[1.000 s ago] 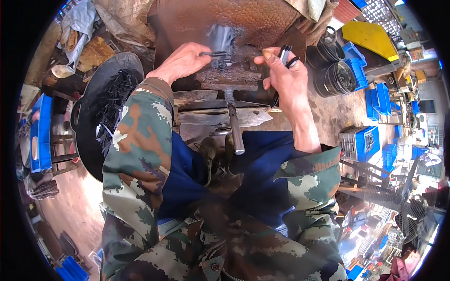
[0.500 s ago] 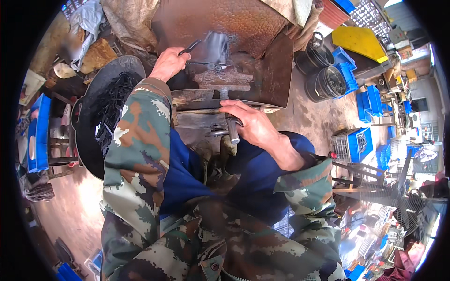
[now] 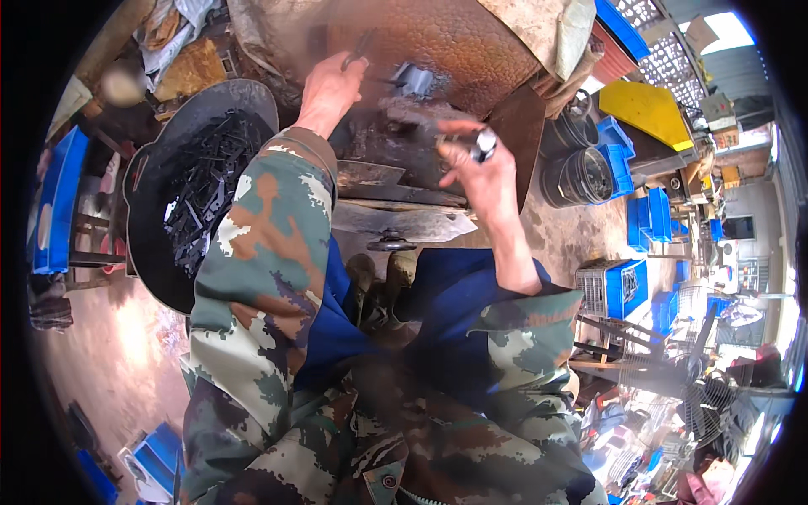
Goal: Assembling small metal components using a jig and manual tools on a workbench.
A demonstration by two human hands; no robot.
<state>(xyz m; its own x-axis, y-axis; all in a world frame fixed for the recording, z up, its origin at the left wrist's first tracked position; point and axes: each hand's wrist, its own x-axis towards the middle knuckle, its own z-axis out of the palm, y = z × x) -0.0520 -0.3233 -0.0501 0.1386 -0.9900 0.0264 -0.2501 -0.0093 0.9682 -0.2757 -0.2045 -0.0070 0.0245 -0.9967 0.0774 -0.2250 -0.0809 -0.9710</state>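
Observation:
My left hand (image 3: 331, 91) is closed around a dark, two-armed tool that looks like tongs (image 3: 359, 49). A blurred grey metal piece (image 3: 414, 82) lies just beyond the tool's thin arm; whether the two touch is unclear. My right hand (image 3: 486, 172) is raised over the near right part of a rusty metal trough (image 3: 519, 126). It grips a short rod with a shiny round metal end (image 3: 486, 141), while some fingers reach out to the left. Behind both hands rises a pitted, rust-brown metal sheet (image 3: 429, 38).
Left of me stands a large dark pan (image 3: 156, 244) with many black strips (image 3: 210, 181). Black buckets (image 3: 576, 177) and blue crates (image 3: 619, 286) stand on the right. A wooden board (image 3: 404, 220) with a small dark wheel (image 3: 391, 244) crosses before my knees.
My right hand has lifted from the trough's near edge, up and rightward, turning the rod's shiny end upward. My left hand and its tool have moved slightly away and right. The view has shifted.

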